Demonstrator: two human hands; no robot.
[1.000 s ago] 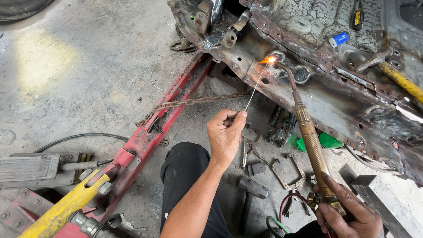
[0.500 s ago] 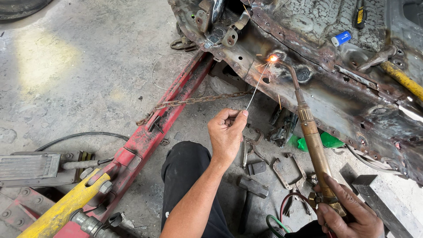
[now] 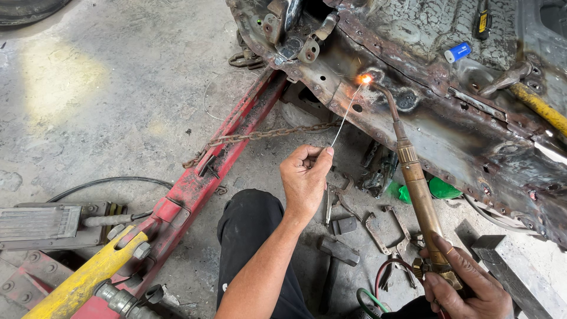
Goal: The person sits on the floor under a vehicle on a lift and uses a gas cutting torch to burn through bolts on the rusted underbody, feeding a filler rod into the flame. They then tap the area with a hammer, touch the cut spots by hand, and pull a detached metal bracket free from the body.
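The right hand (image 3: 466, 283), half cut off at the 5 o'clock edge, grips a brass torch (image 3: 416, 183) — its flame (image 3: 366, 78) bright on the rusted car frame (image 3: 449, 127) toward 1 o'clock. The left hand (image 3: 304, 180) pinches a thin filler rod (image 3: 345, 115), its tip lost in glare. Bare concrete floor (image 3: 118, 100) lies open toward 10 o'clock.

Single head cam, looks steeply down, close over floor (image 3: 106, 88).
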